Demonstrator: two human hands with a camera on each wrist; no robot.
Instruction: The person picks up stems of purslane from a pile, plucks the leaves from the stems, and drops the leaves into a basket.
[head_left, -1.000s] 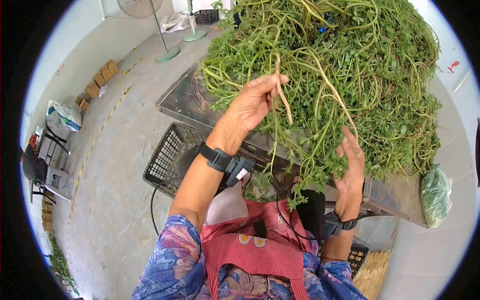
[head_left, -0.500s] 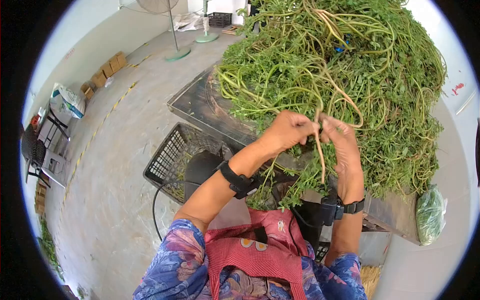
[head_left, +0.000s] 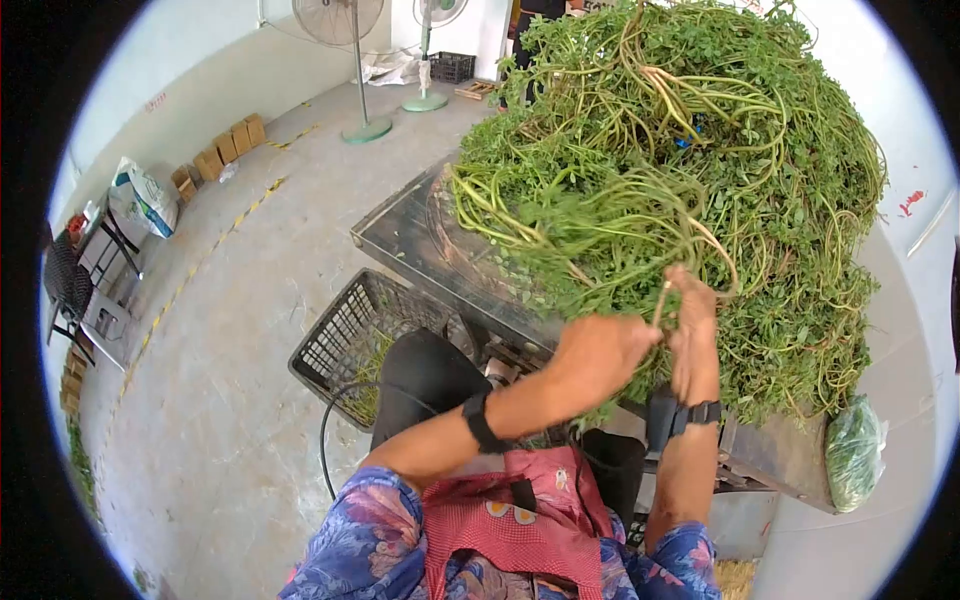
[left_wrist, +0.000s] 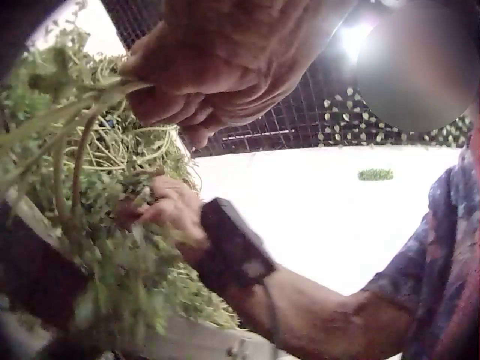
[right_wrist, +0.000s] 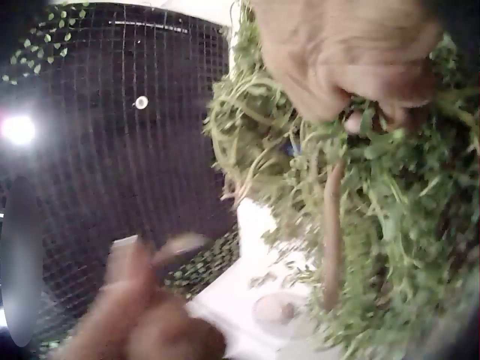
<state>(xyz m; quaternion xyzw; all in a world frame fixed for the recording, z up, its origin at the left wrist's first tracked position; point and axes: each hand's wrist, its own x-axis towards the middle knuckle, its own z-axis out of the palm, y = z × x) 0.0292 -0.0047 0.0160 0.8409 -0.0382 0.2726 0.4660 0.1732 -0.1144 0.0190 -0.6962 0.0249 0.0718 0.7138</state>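
Both hands work on leafy green plants with long stems at the near side of a large heap [head_left: 800, 170]. My left hand [head_left: 600, 355], blurred, has its fingers curled at a pale stem [head_left: 661, 302]. In the left wrist view, this left hand [left_wrist: 225, 67] pinches the stem ends [left_wrist: 124, 88], with leafy strands hanging below. My right hand [head_left: 692, 305] is just beyond it, holding the plants at the heap's edge. The right wrist view shows my right hand [right_wrist: 352, 60] curled over leafy greens, a thick brownish stem [right_wrist: 332, 232] hanging beneath; my left hand [right_wrist: 142, 315] is blurred at lower left.
The heap lies on a dark table [head_left: 410, 235]. A black plastic crate [head_left: 335, 335] holding some stems stands on the floor to the left. A bagged green bundle [head_left: 855, 455] sits at the table's right corner. Two stand fans [head_left: 365, 128] are at the back.
First apart and spreading the long stems, the hands came together at one pale stem. Since then the left hand has moved down toward the body, and the loose stems lie over the heap.
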